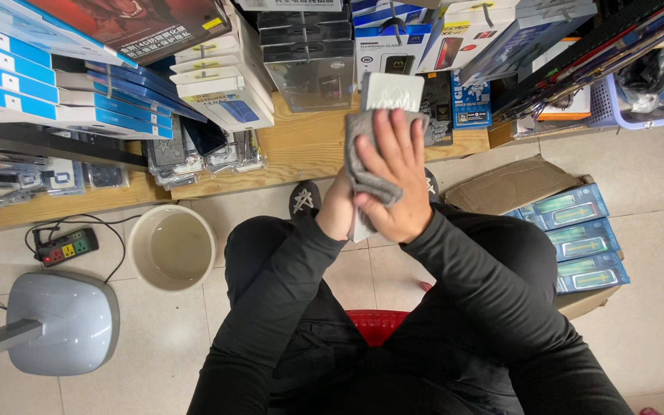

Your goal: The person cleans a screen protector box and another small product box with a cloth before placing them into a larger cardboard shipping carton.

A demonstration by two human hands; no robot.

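Observation:
A flat white box [390,92] stands upright in front of me, above my knees. My left hand [337,207] grips it from below and behind, mostly hidden by the other hand. My right hand [393,180] presses a grey cloth [363,150] flat against the box's face, fingers spread over it. Both arms wear black sleeves. I sit on a red stool [376,323].
A wooden shelf [301,150] with stacked packaged boxes lies ahead. A cream bucket [171,247], a power strip [65,247] and a grey fan base [63,323] stand on the tiled floor at left. A cardboard carton [512,184] with blue boxes is at right.

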